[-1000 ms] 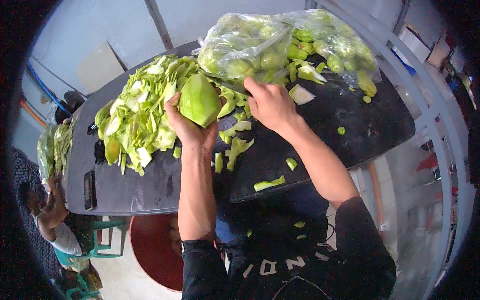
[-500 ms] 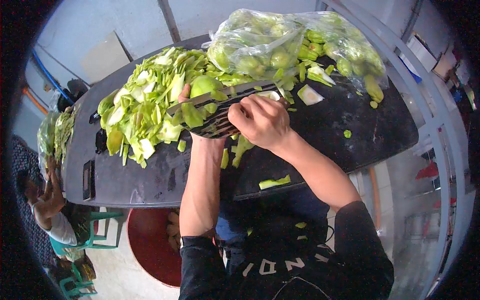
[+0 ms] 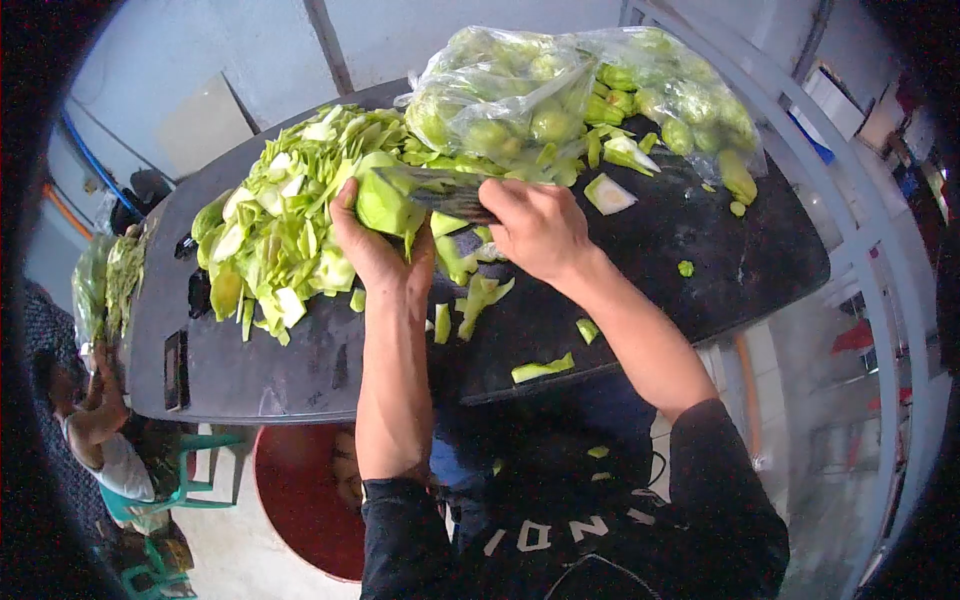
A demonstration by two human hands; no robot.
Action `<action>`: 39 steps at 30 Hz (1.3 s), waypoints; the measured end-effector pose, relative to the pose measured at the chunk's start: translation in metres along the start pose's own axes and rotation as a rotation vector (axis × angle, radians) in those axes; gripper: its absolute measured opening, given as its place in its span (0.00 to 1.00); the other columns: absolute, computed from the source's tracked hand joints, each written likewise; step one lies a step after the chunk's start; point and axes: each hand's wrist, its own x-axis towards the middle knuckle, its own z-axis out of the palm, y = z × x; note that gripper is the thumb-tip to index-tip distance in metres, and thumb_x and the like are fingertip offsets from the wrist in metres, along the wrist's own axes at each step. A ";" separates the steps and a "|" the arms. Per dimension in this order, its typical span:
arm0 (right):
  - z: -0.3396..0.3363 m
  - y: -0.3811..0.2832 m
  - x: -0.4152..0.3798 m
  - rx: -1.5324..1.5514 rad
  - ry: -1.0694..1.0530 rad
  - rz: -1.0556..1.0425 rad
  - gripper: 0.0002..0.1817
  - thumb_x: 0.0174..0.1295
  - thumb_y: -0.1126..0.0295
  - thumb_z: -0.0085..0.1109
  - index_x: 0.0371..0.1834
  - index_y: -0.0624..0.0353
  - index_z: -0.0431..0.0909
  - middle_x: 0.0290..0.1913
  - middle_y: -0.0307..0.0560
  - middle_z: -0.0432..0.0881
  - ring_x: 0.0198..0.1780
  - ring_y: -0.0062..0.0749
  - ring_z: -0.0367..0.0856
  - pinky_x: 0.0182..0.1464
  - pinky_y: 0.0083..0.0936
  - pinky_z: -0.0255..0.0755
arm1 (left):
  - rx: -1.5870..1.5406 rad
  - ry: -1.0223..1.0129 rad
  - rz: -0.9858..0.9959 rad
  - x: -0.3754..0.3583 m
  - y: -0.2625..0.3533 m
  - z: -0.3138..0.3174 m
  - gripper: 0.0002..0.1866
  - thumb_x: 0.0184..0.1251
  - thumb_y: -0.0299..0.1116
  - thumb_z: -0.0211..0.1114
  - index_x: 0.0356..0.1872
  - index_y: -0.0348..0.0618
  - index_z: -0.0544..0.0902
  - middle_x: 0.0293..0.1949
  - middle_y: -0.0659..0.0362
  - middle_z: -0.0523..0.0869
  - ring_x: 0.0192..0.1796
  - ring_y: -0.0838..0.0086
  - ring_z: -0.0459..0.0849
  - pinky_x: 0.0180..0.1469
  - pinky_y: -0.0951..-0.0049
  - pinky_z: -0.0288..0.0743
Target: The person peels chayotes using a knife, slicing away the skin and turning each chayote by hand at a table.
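My left hand (image 3: 378, 258) cups a pale green, partly pared chayote (image 3: 386, 208) from below, fingers curled round it. A broad-bladed knife (image 3: 448, 192) is in my right hand (image 3: 540, 226), closed on its handle, which the fingers hide. Its blade lies almost level, with the far end at the upper right of the chayote. Just left of the chayote rises a heap of cut green pieces (image 3: 290, 205). Loose strips (image 3: 484, 300) lie on the black table below the knife.
Clear plastic bags of whole chayotes (image 3: 520, 105) stand at the back of the black table (image 3: 720, 290). A halved chayote (image 3: 610, 194) lies nearby. Below the front edge is a red tub (image 3: 300, 500). A metal rail (image 3: 860, 240) runs on the right; another person (image 3: 95, 430) sits at left.
The knife has turned from broadside over the chayote to edge-on at its right side, uncovering my left hand. My right hand has shifted slightly right. Another small green piece lies near the front edge.
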 end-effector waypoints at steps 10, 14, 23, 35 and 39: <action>0.001 0.011 0.002 0.009 0.068 0.007 0.06 0.54 0.76 0.57 0.33 0.53 0.72 0.25 0.47 0.82 0.27 0.51 0.84 0.26 0.45 0.77 | -0.020 -0.092 -0.096 -0.008 0.001 0.007 0.26 0.62 0.52 0.58 0.54 0.46 0.79 0.48 0.57 0.84 0.50 0.63 0.83 0.56 0.52 0.77; -0.002 -0.008 0.002 0.096 0.101 -0.068 0.11 0.49 0.77 0.63 0.32 0.57 0.69 0.26 0.50 0.80 0.29 0.54 0.81 0.29 0.43 0.75 | -0.021 -0.136 -0.106 -0.001 0.002 -0.003 0.23 0.62 0.49 0.57 0.51 0.44 0.79 0.45 0.56 0.85 0.49 0.65 0.84 0.56 0.55 0.77; 0.003 0.007 -0.001 0.043 -0.011 0.144 0.11 0.53 0.77 0.61 0.36 0.58 0.69 0.28 0.52 0.81 0.32 0.55 0.83 0.30 0.45 0.75 | -0.216 -0.091 -0.169 -0.001 0.000 0.002 0.26 0.67 0.48 0.53 0.57 0.39 0.76 0.53 0.49 0.82 0.55 0.60 0.81 0.62 0.51 0.72; 0.010 -0.031 -0.002 -0.080 0.182 -0.260 0.10 0.45 0.75 0.63 0.30 0.55 0.71 0.23 0.41 0.73 0.23 0.36 0.79 0.22 0.31 0.72 | -0.320 -0.297 -0.155 0.015 -0.008 -0.028 0.26 0.67 0.55 0.53 0.48 0.39 0.78 0.41 0.49 0.84 0.44 0.56 0.81 0.51 0.57 0.77; 0.016 -0.016 -0.003 -0.113 0.123 -0.134 0.05 0.55 0.69 0.57 0.34 0.51 0.72 0.23 0.42 0.74 0.23 0.38 0.81 0.21 0.34 0.75 | -0.255 -0.085 -0.080 0.003 0.001 -0.007 0.25 0.68 0.53 0.52 0.51 0.40 0.78 0.45 0.49 0.85 0.48 0.56 0.82 0.55 0.54 0.77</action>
